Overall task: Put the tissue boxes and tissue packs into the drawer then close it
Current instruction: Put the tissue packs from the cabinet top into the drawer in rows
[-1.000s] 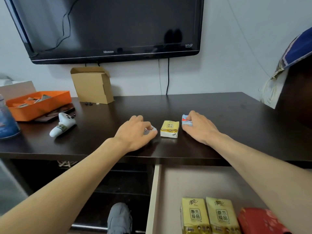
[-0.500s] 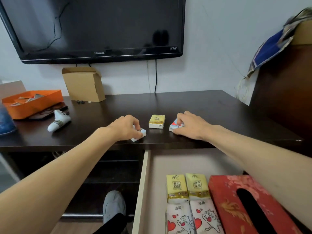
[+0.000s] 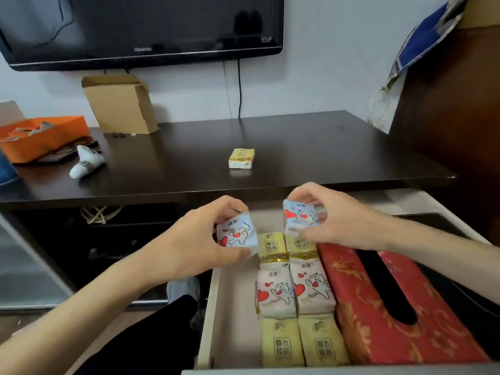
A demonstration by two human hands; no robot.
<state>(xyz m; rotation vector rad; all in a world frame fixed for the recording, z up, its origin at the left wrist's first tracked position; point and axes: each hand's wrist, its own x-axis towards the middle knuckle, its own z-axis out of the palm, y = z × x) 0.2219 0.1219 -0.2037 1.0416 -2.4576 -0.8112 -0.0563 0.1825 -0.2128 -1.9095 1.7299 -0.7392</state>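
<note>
My left hand (image 3: 194, 244) grips a white tissue pack with a cat and red hearts (image 3: 236, 234) above the open drawer's (image 3: 213, 307) left side. A second cat-print pack (image 3: 300, 216) sits in my right hand (image 3: 335, 220), held over the drawer's back end. Inside the drawer lie two columns of packs: yellow packs (image 3: 272, 246) at the back, cat-print packs (image 3: 276, 290) in the middle, more yellow packs (image 3: 282, 342) at the front. A red patterned tissue box (image 3: 359, 301) lies to their right. One small yellow pack (image 3: 241, 158) rests on the dark tabletop (image 3: 297, 147).
A television (image 3: 140, 28) hangs on the wall above the table. An open cardboard box (image 3: 121, 104), an orange tray (image 3: 40, 139) and a white controller (image 3: 86, 162) stand at the table's left. A dark cabinet (image 3: 454, 117) rises at the right. My knee (image 3: 184, 293) is left of the drawer.
Both hands lifted their cat-print packs off the tabletop and brought them toward me over the open drawer. The camera tilted down, showing more of the drawer.
</note>
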